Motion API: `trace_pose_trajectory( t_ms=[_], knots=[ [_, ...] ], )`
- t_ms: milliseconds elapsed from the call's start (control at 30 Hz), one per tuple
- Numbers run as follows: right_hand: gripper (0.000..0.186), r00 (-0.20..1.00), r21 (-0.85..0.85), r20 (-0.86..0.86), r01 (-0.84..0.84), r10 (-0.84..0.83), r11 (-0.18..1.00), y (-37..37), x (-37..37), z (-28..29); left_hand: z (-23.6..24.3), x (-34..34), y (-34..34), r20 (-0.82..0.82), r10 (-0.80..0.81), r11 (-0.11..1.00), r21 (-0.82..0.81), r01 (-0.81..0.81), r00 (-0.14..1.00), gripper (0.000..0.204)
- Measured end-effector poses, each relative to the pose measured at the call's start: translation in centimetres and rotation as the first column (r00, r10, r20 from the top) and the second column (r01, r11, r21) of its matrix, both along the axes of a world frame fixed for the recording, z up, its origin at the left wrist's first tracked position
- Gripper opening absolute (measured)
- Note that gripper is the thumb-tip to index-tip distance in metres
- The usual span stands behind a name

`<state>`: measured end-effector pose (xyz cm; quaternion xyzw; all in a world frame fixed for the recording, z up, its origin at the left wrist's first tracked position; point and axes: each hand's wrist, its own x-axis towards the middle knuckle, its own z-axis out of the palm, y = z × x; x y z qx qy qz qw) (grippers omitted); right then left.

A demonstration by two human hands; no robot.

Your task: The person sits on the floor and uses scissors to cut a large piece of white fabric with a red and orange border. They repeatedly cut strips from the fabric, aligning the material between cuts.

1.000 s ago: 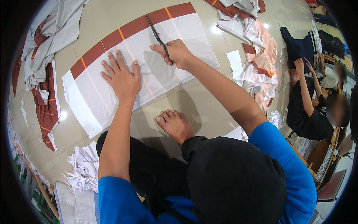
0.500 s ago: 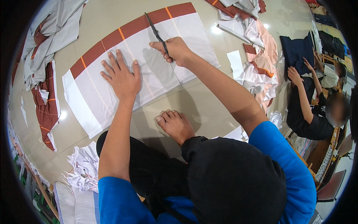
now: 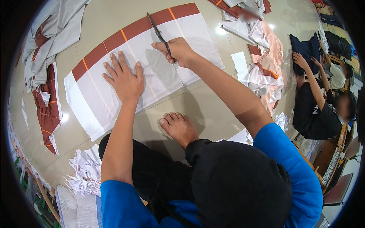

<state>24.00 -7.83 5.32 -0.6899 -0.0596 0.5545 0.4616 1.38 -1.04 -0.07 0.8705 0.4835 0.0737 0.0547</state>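
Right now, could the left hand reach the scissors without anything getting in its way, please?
Probably yes. The left hand lies flat on the white cloth, and only bare cloth separates it from the scissors, though the right hand already grips their handles.

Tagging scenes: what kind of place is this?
Likely a garment or textile workshop: cloth spread on the floor being cut with scissors, fabric piles around, another person working nearby.
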Motion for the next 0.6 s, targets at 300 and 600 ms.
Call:
trace_pose_trajectory(
  t_ms=[300,600],
  knots=[
    [0.052,0.644,-0.127,0.754,-0.048,0.128,0.991,-2.2,1.2,1.7,0.0,-0.5,0.2,0.008,-0.009,1.0,-0.007,0.009,1.0,0.082],
    [0.03,0.203,-0.078,0.976,-0.015,0.079,0.997,-6.0,10.7,-3.1,0.7,1.1,-0.6,0.047,-0.014,0.996,-0.087,0.018,0.999,0.084]
  ],
)
